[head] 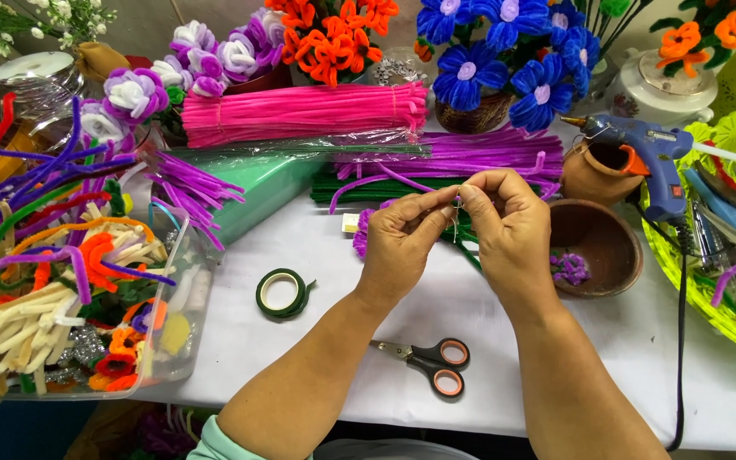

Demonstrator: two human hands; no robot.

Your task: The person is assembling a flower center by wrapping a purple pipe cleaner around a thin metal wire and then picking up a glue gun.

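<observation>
Seen from the head camera, two hands meet above a white table [317,341]. The left hand [398,243] and right hand [508,230] each pinch, thumb against forefinger, a small purple pipe-cleaner piece [458,200] held between them; the fingertips of both hands nearly touch.

Containers: a clear plastic tub [182,341] at the left holds a tangle of cut pipe cleaners in purple, orange, cream and green. One brown clay bowl [598,255], just right of the right hand, holds a few purple scraps [570,268]. One small clay pot [598,170] sits behind it. A yellow-green basket [709,315] at the far right holds tools, their number unclear.

Counted: one pink bundle [300,111], one purple bundle [487,153] and one green bundle [368,189] of pipe cleaners lie behind the hands. One roll of green tape [283,294] and one pair of scissors [432,362] lie near the forearms. One blue glue gun [653,158] stands beside the pot.
</observation>
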